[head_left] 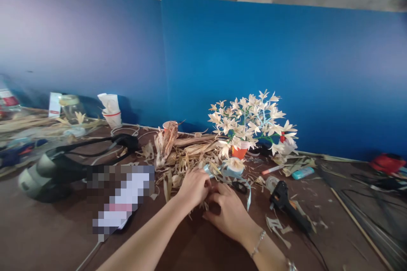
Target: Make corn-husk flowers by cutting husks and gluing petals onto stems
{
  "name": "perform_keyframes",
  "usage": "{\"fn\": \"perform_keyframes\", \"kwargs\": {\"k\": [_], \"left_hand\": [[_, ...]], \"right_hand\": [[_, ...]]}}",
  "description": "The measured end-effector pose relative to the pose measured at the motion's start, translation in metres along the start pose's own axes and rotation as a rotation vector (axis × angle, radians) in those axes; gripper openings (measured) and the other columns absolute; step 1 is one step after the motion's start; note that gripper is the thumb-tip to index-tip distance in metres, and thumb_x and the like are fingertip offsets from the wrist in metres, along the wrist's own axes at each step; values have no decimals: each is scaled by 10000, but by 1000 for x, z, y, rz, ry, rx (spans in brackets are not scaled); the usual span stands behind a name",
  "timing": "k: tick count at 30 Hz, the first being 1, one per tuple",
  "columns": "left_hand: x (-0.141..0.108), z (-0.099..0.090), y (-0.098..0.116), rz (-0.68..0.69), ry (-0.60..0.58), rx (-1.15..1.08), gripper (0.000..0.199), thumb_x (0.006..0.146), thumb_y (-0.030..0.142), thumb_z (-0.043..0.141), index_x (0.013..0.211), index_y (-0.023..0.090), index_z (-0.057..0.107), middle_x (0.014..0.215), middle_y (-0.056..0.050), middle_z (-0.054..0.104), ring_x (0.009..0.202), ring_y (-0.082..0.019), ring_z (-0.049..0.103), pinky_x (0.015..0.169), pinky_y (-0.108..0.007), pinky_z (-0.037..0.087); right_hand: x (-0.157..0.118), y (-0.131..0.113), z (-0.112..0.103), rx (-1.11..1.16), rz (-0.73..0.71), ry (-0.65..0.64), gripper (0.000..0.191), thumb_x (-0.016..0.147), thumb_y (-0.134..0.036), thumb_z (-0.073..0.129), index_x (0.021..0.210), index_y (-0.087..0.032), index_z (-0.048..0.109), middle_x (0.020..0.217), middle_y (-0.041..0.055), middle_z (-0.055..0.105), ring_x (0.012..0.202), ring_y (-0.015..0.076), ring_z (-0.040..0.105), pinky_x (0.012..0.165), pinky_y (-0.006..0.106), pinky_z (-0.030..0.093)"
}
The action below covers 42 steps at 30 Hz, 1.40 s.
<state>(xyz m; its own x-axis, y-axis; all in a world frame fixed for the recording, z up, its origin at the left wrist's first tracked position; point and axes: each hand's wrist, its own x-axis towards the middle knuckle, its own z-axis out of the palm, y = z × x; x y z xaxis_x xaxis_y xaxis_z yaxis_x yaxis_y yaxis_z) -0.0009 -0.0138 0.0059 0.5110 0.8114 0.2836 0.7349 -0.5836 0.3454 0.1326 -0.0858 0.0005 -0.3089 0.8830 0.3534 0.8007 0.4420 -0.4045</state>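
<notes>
My left hand [194,186] and my right hand [227,209] meet over the brown table [203,250], fingertips close together. The left fingers are curled and pressed together; whatever they hold is hidden. On the right hand the fingers are bent, with the thumb apart below, and I cannot make out anything between them. Dry husk scraps [187,159] lie just beyond the hands. Behind them, pale husk flowers [251,120] on green and blue stems stand in an orange and white paper cup [241,151].
A black glue gun [288,205] with its cord lies at the right, near a light-blue case [302,172]. At the left are a pixelated phone [124,203] and a black strapped headset [57,173]. White cups [112,117] stand before the blue partition [222,59].
</notes>
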Motion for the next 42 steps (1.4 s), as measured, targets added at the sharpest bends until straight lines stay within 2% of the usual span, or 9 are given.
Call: {"fn": "perform_keyframes", "kwargs": {"k": [6,9,14,17,21,26,33,37,42], "left_hand": [[-1,2,-2,-7,-9,-54,115,640,99,598,645,194,663,741,-36,642,796,-214,565,743,-320,403],[-1,2,-3,18,-1,-102,145,645,88,585,694,194,671,767,-38,645,796,-212,566,720,-311,410],[0,-6,0,98,62,-259,215,679,55,503,728,189,663,777,-31,646,800,-184,560,739,-290,416],[-1,-12,3,179,83,-393,250,665,36,478,754,189,655,792,-29,636,811,-173,557,766,-286,420],[-3,-15,4,280,70,-477,292,647,14,485,808,197,648,838,-30,628,841,-172,550,828,-306,406],[-1,-13,4,255,65,-494,84,763,174,566,745,190,646,796,-39,628,806,-171,548,776,-304,414],[-2,-13,7,236,51,-484,104,780,160,539,731,189,625,766,-30,625,781,-166,552,811,-317,405],[-4,-17,10,279,99,-478,192,729,105,559,881,211,607,875,-38,627,871,-187,544,828,-327,405],[-5,-16,10,371,143,-371,103,771,146,556,825,210,616,834,-32,619,856,-177,531,819,-333,397]], "right_hand": [[1,3,7,-88,-29,24,105,667,-80,587,683,-179,617,844,53,572,846,196,519,786,310,420],[2,5,7,-56,-44,32,158,662,-34,543,662,-174,618,831,55,584,839,190,526,791,309,419],[4,11,0,278,61,110,154,666,-41,529,621,-170,599,767,31,591,782,159,547,730,260,431],[6,19,-8,511,203,169,121,720,-145,534,613,-165,585,704,12,573,659,133,530,622,233,423],[6,25,-15,735,361,174,204,743,-306,559,601,-161,554,595,-18,507,548,109,450,520,220,364],[5,24,-16,839,422,132,223,742,-342,558,605,-165,546,553,-34,459,536,100,402,494,209,315],[6,25,-13,731,366,235,200,713,-310,586,579,-164,557,606,-14,510,579,115,448,540,220,357],[6,23,-15,856,451,202,220,704,-343,587,576,-170,541,543,-29,470,527,107,410,484,213,325],[6,22,-15,972,484,180,195,694,-289,569,547,-166,532,507,-46,426,485,86,346,467,213,266]]}}
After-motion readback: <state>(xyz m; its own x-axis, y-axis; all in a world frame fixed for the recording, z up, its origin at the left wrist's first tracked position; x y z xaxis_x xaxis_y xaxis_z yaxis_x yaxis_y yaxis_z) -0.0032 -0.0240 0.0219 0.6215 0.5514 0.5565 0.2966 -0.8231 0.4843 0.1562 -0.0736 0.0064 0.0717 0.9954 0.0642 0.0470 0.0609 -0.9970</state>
